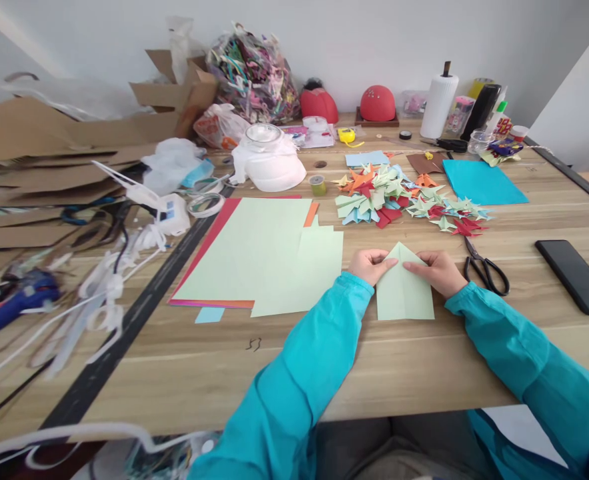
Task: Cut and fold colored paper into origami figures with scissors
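A pale green sheet of paper (404,297) lies before me, its far end folded to a point and a crease running down its middle. My left hand (370,265) pinches the left slanted edge near the tip. On the opposite slant, my right hand (440,269) presses with its thumb on top, fingers partly hidden beneath. Just right of that hand rest black-handled scissors (488,268). Beyond the sheet spreads a pile of folded paper pieces (382,190) in green, orange, red and blue. Left of my left hand is a stack of large pale green sheets (254,253).
A black phone (577,275) lies at the right, with a blue sheet (484,181) farther back. Cables, a blue glue gun (17,303) and cardboard (24,133) crowd the left. Along the back are a tape measure (347,135) and a red dome-shaped cushion (377,103).
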`<state>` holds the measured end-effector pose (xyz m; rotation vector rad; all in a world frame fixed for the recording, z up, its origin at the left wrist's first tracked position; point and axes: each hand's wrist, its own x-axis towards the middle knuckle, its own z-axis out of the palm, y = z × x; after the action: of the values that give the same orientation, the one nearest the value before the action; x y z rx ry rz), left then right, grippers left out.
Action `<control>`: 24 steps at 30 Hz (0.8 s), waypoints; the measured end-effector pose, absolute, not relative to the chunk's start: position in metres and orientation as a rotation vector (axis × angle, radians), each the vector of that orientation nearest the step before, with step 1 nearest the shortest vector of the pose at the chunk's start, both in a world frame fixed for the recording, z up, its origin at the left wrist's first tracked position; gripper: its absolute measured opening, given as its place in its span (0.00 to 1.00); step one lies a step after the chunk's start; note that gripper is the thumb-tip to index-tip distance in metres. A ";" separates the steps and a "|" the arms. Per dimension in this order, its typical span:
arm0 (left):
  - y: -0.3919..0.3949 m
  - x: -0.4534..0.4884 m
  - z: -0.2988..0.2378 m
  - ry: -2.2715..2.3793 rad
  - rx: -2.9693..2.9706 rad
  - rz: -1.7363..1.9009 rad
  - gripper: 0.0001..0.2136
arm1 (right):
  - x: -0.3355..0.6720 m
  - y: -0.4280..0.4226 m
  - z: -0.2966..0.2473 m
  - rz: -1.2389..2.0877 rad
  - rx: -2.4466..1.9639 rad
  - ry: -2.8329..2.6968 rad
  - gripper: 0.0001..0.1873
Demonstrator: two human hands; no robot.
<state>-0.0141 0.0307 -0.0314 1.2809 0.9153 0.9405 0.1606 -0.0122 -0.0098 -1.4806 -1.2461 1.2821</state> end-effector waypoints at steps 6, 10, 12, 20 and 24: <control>0.032 -0.013 -0.033 0.891 1.242 0.945 0.18 | 0.160 -0.012 -0.011 1.270 -1.488 -1.245 0.19; 0.031 -0.013 -0.033 0.901 1.223 0.931 0.20 | 0.160 -0.012 -0.009 1.255 -1.493 -1.258 0.20; 0.031 -0.013 -0.032 0.927 1.234 0.934 0.21 | 0.160 -0.013 -0.008 1.251 -1.496 -1.266 0.21; 0.033 -0.012 -0.033 1.047 1.335 0.972 0.18 | 0.160 -0.013 -0.007 1.297 -1.482 -1.328 0.20; 0.033 -0.014 -0.034 1.026 1.380 0.945 0.17 | 0.159 -0.013 -0.008 1.275 -1.456 -1.335 0.22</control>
<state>-0.0136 0.0332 -0.0343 1.3801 1.0260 0.9451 0.1592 -0.0134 -0.0076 -1.4561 -1.3353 1.2754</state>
